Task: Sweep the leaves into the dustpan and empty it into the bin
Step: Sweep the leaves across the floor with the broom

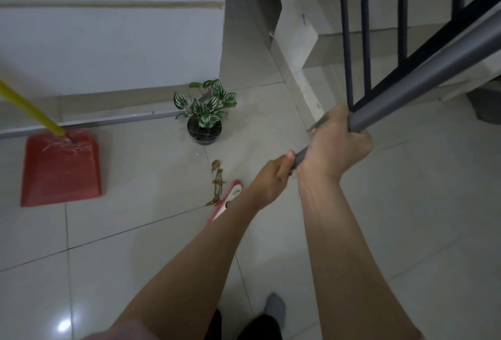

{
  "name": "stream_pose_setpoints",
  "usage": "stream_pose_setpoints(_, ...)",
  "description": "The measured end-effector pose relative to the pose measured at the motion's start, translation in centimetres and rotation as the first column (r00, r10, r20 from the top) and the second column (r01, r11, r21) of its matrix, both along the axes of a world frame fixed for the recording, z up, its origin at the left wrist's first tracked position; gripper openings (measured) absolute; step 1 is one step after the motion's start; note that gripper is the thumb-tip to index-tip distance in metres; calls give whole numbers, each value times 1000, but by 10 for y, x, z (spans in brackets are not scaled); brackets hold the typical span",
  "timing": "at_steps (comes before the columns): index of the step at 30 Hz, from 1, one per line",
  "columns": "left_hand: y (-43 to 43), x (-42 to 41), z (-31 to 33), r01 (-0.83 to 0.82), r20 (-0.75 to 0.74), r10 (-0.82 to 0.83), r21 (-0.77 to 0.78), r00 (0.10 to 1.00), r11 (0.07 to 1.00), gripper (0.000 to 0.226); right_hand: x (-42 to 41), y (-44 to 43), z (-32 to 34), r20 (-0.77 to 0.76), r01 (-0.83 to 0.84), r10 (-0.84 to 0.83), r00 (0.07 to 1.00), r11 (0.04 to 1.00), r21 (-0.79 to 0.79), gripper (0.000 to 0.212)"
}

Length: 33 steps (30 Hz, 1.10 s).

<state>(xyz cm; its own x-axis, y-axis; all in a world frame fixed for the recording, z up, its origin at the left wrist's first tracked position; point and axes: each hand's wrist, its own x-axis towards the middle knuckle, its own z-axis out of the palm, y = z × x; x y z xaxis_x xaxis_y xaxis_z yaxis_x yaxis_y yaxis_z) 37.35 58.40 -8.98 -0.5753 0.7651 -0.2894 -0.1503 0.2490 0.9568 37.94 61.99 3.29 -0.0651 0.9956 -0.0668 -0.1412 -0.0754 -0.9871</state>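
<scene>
Both hands grip a grey broom handle (423, 74) that slants up to the right. My right hand (339, 141) holds it higher up, my left hand (271, 179) just below. The pink and white broom head (227, 200) rests on the tiled floor, partly hidden behind my left forearm. A line of dry brown leaves (217, 181) lies right beside the head's left side. A red dustpan (61, 166) with a yellow handle (29, 108) sits flat on the floor far to the left, apart from the leaves.
A small potted plant (206, 112) with striped green leaves stands just beyond the dry leaves, near a white wall (108, 28). A dark stair railing (366, 28) and stairs fill the upper right. A grey object (485, 103), possibly a bin, sits at the right edge. My socked foot (275, 310) is below.
</scene>
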Motion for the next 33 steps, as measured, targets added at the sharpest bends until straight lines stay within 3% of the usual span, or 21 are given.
stream_pose_setpoints(2,-4,-7,3,-3,-62,2,-10,998,1000,45,-4,-1,-3,-12,-2,2,1000,1000,0,20)
stream_pose_setpoints(5,-5,-12,8,5,-84,-9,-48,996,999,39,-6,1,-5,-15,-8,8,1000,1000,4,35)
stream_pose_setpoints(10,19,-12,-2,-64,-140,73,68,987,996,50,-8,15,13,-40,-27,27,999,1000,15,36)
stream_pose_setpoints(14,38,-26,8,-125,-140,132,58,981,990,54,-22,31,23,-5,-206,206,978,977,61,27)
stream_pose_setpoints(17,50,-38,7,-181,-113,187,60,976,982,41,-36,46,18,39,-356,353,935,929,100,30)
stream_pose_setpoints(21,65,-57,-6,-268,-86,268,16,959,963,45,-57,67,0,22,-511,511,860,857,73,34)
stream_pose_setpoints(24,73,-69,-12,-325,-108,321,-20,941,946,38,-69,84,-8,-39,-569,570,820,821,33,38)
stream_pose_setpoints(33,98,-64,-2,-409,-103,405,-22,908,912,33,-75,119,-2,-36,-666,667,744,745,27,37)
